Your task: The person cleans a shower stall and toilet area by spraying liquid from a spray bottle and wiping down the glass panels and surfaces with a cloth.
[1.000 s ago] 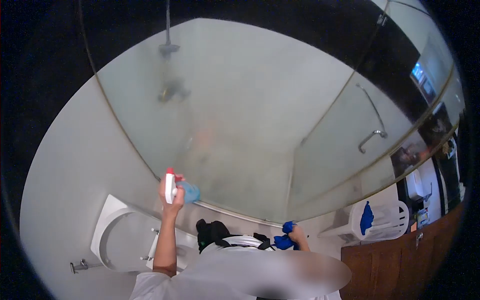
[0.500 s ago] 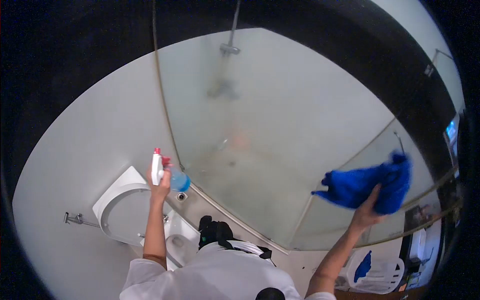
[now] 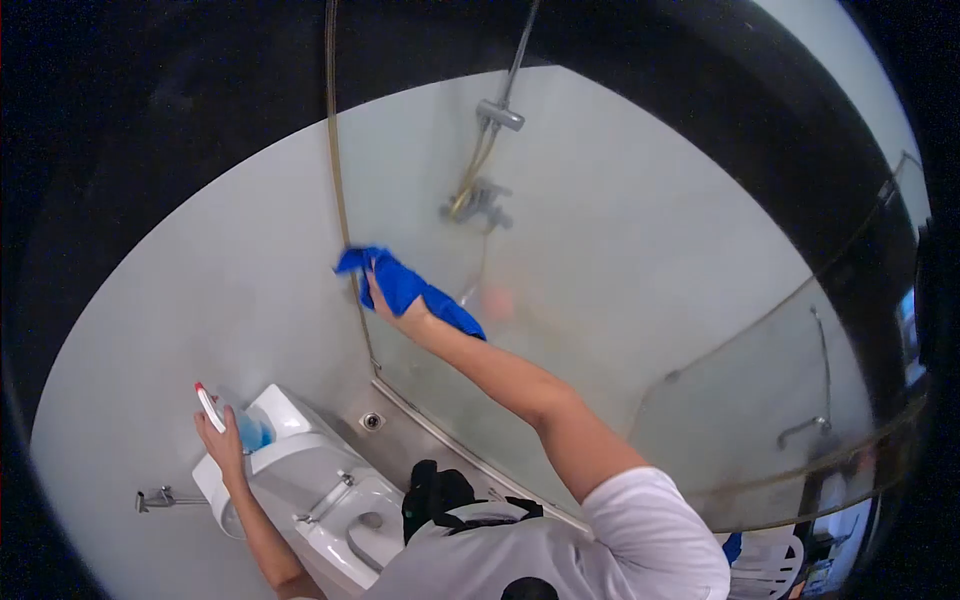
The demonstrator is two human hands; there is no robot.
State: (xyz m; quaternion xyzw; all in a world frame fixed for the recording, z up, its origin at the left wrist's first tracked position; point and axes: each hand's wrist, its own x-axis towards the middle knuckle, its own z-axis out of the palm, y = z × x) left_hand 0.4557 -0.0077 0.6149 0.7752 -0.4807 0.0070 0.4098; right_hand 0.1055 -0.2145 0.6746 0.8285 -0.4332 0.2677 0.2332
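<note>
My left hand (image 3: 225, 440) is closed around a spray bottle (image 3: 256, 434) with a white and red trigger head and blue liquid. It is at the left, by the toilet tank (image 3: 282, 412); whether the bottle rests on the tank I cannot tell. With my right hand (image 3: 390, 310) I grip a bunched blue cloth (image 3: 405, 285), held at the left edge of the shower glass (image 3: 580, 250). The cloth covers part of my fingers, and its left end overlaps the glass's brownish edge strip (image 3: 340, 190).
Below my left arm is the toilet (image 3: 370, 525) with its lid up. A hose sprayer (image 3: 160, 498) is on the left wall. Behind the glass are a shower mixer (image 3: 485, 205) and rail. A floor drain (image 3: 371, 421) lies beside the glass; a white plastic chair (image 3: 770, 562) stands lower right.
My right hand has swung the blue cloth from the far right to the glass's left edge. My left hand has moved down and left with the spray bottle. The view has shifted.
</note>
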